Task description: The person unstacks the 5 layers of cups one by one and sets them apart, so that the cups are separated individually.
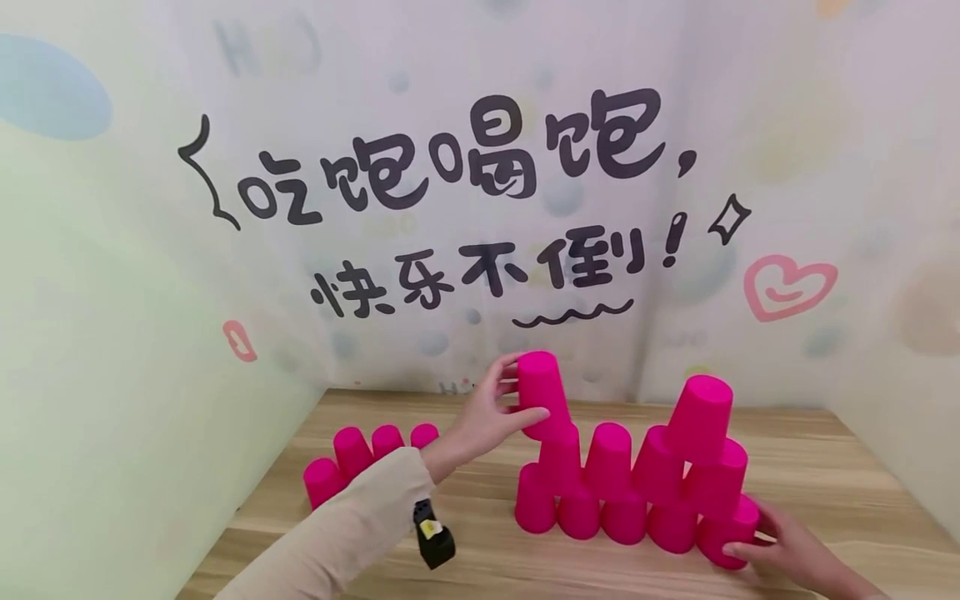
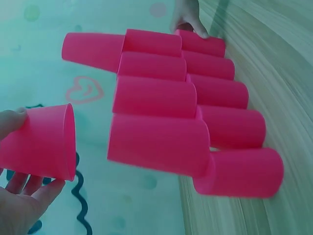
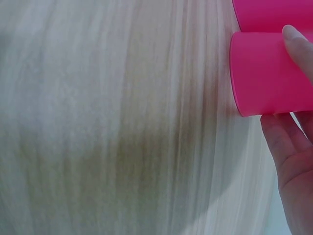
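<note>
My left hand (image 1: 483, 421) grips a pink cup (image 1: 542, 387), mouth down, thumb on one side and fingers on the other. In the left wrist view this held cup (image 2: 41, 142) hangs apart from the stack, above its left end. The stack is made of upside-down pink cups: a bottom row (image 1: 579, 517) of several, a second row (image 1: 607, 462) on it, and a single third-level cup (image 1: 701, 417) at the right. Low at the right end, my right hand (image 1: 787, 546) holds the outermost bottom cup (image 3: 274, 73), its thumb in front and fingers behind.
More pink cups (image 1: 324, 482) stand upside down at the left of the wooden table (image 1: 840, 483), partly hidden by my left sleeve (image 1: 337, 517). A black device (image 1: 435, 537) sits under the left wrist. A printed cloth wall (image 1: 450, 350) rises behind the table.
</note>
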The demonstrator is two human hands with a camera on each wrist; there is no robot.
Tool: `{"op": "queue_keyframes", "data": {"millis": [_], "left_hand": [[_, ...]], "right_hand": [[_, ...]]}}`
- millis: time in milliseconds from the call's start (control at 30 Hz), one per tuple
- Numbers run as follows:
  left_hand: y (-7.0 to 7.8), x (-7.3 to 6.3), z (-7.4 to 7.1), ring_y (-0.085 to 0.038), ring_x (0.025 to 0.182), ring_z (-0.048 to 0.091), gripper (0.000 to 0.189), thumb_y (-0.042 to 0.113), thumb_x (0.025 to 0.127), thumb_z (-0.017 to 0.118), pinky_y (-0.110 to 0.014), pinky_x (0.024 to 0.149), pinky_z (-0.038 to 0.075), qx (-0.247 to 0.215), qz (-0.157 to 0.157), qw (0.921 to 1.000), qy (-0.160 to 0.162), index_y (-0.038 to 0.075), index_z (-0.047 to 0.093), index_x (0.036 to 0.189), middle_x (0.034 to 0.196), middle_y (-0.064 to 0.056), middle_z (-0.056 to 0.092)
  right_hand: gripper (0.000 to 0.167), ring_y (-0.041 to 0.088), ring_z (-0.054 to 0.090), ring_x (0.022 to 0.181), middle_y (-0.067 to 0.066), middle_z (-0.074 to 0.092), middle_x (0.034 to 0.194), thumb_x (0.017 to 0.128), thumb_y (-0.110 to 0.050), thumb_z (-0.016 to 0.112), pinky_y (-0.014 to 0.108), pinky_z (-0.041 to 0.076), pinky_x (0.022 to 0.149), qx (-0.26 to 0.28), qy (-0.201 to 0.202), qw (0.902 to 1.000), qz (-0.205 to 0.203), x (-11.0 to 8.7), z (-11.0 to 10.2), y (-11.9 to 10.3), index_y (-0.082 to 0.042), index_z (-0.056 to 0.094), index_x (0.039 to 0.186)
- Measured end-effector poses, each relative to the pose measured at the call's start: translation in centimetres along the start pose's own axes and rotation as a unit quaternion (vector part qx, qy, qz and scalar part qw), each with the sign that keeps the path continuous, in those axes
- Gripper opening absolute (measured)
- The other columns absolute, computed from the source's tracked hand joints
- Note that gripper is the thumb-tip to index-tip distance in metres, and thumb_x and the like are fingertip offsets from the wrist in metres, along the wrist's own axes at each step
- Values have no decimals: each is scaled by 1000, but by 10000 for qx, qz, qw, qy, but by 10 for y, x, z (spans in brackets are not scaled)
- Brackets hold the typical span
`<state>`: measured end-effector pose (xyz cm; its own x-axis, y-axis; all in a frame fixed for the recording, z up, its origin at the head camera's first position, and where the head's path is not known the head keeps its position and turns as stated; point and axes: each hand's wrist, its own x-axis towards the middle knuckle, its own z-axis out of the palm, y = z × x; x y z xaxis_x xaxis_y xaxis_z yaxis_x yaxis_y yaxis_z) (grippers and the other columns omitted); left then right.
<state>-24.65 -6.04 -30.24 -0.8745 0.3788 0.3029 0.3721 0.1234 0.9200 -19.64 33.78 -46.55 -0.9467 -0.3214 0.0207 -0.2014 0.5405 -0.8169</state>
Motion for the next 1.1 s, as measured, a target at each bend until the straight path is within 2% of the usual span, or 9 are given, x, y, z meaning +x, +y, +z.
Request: {"op": "queue_keyframes", "data": {"millis": [200, 367, 533, 633, 767, 833, 1000, 1100], "left_hand": [[-16, -22, -36, -27, 105, 50, 64, 7, 75, 69, -36, 80, 48, 98, -27, 9995, 311, 9, 35, 129, 117, -12, 46], [-32, -43, -69, -28, 105, 51, 65, 5, 74, 70, -36, 80, 48, 369, -253, 9966, 688, 7, 36, 129, 117, -13, 47], [-41, -63, -97, -31, 107, 49, 65, 7, 74, 70, -38, 83, 47, 847, -372, 9928, 763, 9, 35, 129, 120, -15, 44], [-46, -73, -111, -32, 106, 48, 66, 8, 74, 71, -39, 84, 46, 1066, -288, 9899, 892, 9, 35, 129, 119, -15, 45], [-57, -87, -127, -31, 108, 46, 68, 8, 73, 72, -39, 84, 45, 1369, -192, 9842, 1110, 8, 34, 129, 118, -16, 46], [-62, -94, -133, -32, 108, 45, 68, 9, 73, 72, -40, 84, 45, 1543, -170, 9803, 1223, 7, 34, 130, 118, -16, 45], [-78, -107, -142, -33, 106, 46, 68, 6, 73, 71, -40, 83, 46, 1778, -173, 9722, 1514, 2, 33, 129, 117, -17, 45], [-90, -113, -144, -32, 103, 46, 67, 6, 72, 71, -39, 81, 47, 1896, -282, 9669, 1681, 0, 33, 127, 116, -17, 46]], "right_hand": [[61, 6, 57, 87, -5, 58, 103, 80, -17, 64, 25, 51, 68, 58, 38, 10000, -36, 2, 1, 3, 11, 34, 125], [59, 4, 57, 86, -14, 57, 100, 81, -16, 64, 24, 51, 67, 98, 11, 9999, -120, 3, 3, 2, 11, 34, 124], [63, 6, 57, 87, -26, 53, 97, 80, -18, 64, 26, 51, 68, 137, -28, 9999, -18, 2, 2, 2, 12, 32, 125], [63, 7, 57, 87, -21, 54, 99, 80, -18, 65, 26, 51, 68, 91, -11, 10000, 13, 3, 2, 2, 12, 32, 125], [63, 8, 57, 87, 2, 57, 105, 80, -19, 65, 26, 51, 68, 63, 4, 10000, 47, 4, 1, 1, 11, 32, 126], [63, 7, 57, 87, -1, 57, 105, 80, -18, 65, 25, 51, 68, 82, -15, 10000, 44, 3, 1, 2, 11, 32, 125], [62, 4, 56, 86, -28, 51, 97, 81, -16, 64, 24, 51, 68, 115, -53, 9999, -46, 1, 0, 4, 14, 31, 124], [62, 5, 56, 87, -29, 51, 97, 81, -16, 64, 25, 51, 67, 92, -11, 9999, -42, 1, 1, 3, 13, 31, 125]]}}
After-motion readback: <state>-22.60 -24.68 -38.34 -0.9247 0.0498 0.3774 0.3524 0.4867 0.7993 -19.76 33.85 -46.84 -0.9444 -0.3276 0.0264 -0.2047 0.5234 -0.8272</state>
